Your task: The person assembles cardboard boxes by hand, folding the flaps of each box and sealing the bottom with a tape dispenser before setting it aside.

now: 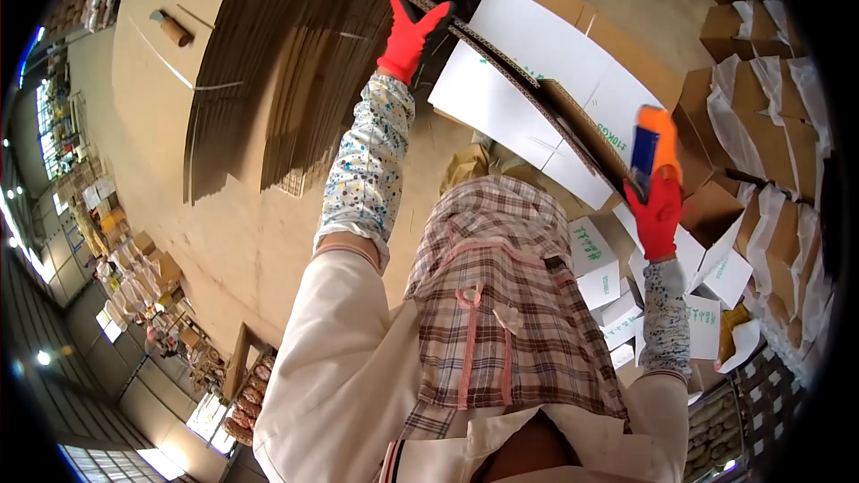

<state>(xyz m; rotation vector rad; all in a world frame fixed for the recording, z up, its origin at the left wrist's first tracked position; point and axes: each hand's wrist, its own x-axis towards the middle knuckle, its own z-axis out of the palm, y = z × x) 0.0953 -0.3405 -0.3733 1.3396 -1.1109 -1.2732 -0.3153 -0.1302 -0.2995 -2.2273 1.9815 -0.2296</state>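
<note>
My left hand (414, 38), in a red glove with dark fingertips, grips the far corner of a flattened cardboard carton (573, 116). The carton is tilted up on edge, its brown corrugated rim running between both hands. My right hand (658, 215), gloved the same way, is wrapped around an orange and blue tape dispenser (653, 145). Its fingertips sit right at the carton's near end. Under and beyond the carton lie white flattened cartons (519, 22) with green print.
Tall stacks of flat brown cardboard (268, 54) stand at the upper left. White boxes (595, 259) with green lettering crowd in beside my right arm. Open brown cartons with plastic liners (761, 116) line the right side. A small brown roll (174, 31) lies at the upper left.
</note>
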